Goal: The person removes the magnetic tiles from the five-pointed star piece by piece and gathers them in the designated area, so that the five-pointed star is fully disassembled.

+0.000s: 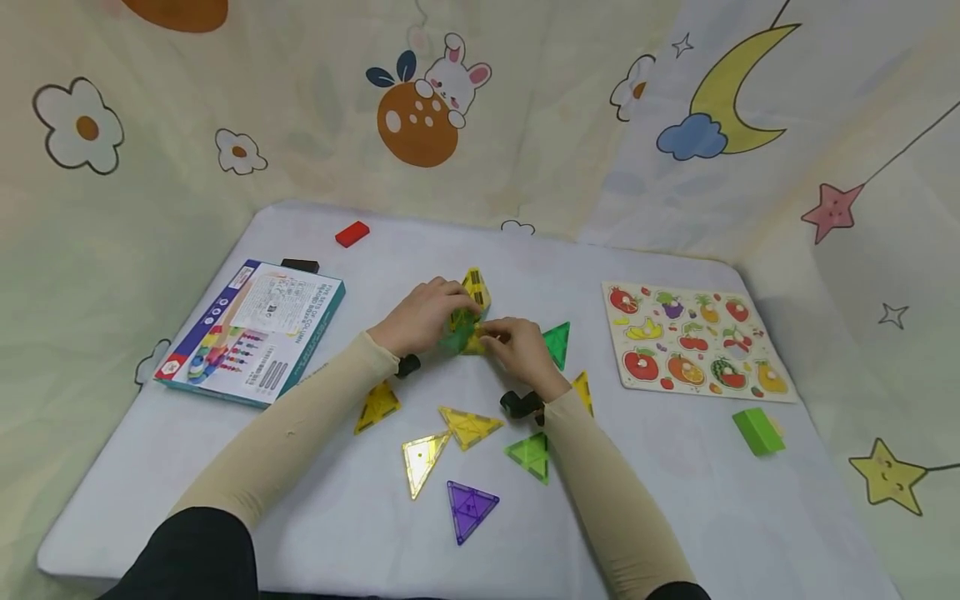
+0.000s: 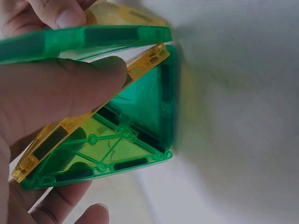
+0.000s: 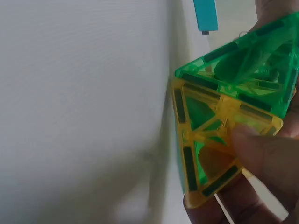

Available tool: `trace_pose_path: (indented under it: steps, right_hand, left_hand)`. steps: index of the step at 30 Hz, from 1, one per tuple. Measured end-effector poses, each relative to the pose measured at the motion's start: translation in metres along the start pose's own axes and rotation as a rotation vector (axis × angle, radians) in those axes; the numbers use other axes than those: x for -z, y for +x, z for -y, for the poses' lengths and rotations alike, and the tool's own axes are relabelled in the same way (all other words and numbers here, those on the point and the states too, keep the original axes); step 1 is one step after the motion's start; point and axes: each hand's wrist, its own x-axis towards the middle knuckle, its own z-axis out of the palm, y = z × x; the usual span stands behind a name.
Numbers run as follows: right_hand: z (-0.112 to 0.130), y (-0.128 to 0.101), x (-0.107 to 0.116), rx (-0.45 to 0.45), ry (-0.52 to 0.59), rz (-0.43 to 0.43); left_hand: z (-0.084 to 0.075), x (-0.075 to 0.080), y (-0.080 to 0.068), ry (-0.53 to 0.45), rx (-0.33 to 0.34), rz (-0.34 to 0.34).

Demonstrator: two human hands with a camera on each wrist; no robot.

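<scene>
Both hands are at a small structure of green and yellow magnetic tiles near the middle of the table. My left hand grips it; in the left wrist view its thumb lies along a yellow tile's edge, with fingers beneath a green triangular tile. My right hand pinches a yellow triangular tile between thumb and fingers. That tile stands against a green triangular tile in the right wrist view. A taller yellow tile piece shows just behind the hands.
Loose yellow tiles, a purple triangle and green triangles lie nearby. A boxed set sits at left, a red block behind. At right are a fruit puzzle board and a green block.
</scene>
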Motion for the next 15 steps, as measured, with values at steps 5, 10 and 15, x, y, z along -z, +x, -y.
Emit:
trace_pose_path:
  steps: [5,10,15]
  right_hand:
    - [-0.002,-0.009,0.004,0.059,0.011,0.050]
    - [-0.004,-0.017,0.005,0.078,0.038,0.090]
    - [-0.004,-0.023,0.008,0.094,0.074,0.115]
  left_hand:
    - [0.000,0.001,0.000,0.005,-0.004,0.011]
    - [0.000,0.003,0.000,0.001,0.003,0.012]
    - [0.001,0.005,0.000,-0.002,0.024,0.018]
